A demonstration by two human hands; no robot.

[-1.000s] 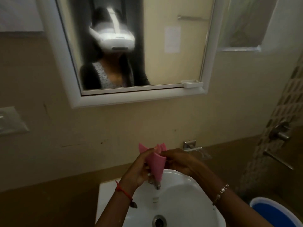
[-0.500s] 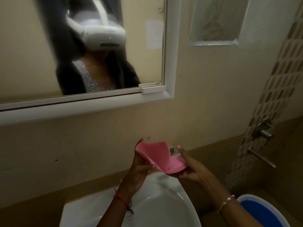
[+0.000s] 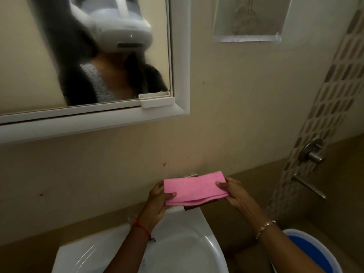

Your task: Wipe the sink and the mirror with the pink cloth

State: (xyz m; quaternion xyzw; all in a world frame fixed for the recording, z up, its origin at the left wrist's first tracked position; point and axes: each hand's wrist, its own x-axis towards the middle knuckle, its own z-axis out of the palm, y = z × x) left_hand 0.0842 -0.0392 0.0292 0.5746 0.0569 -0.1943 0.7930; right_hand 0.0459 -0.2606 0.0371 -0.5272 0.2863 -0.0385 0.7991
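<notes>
Over the back of the sink (image 3: 208, 251) we hold the pink cloth (image 3: 195, 191) folded flat: left hand (image 3: 157, 201) pinches one short end, right hand (image 3: 234, 194) the other. Light, soft, floppy by the look; best palmed flat as a pad for sink or mirror (image 3: 29, 56).

Bathroom: white sink (image 3: 212, 251), framed wall mirror (image 3: 180, 75), tiled shower wall (image 3: 325, 107).

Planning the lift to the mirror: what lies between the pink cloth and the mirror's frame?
In the head view: beige wall with a few small stains, plus a metal fitting peeking just above the pink cloth. Nothing else below the mirror frame.
</notes>
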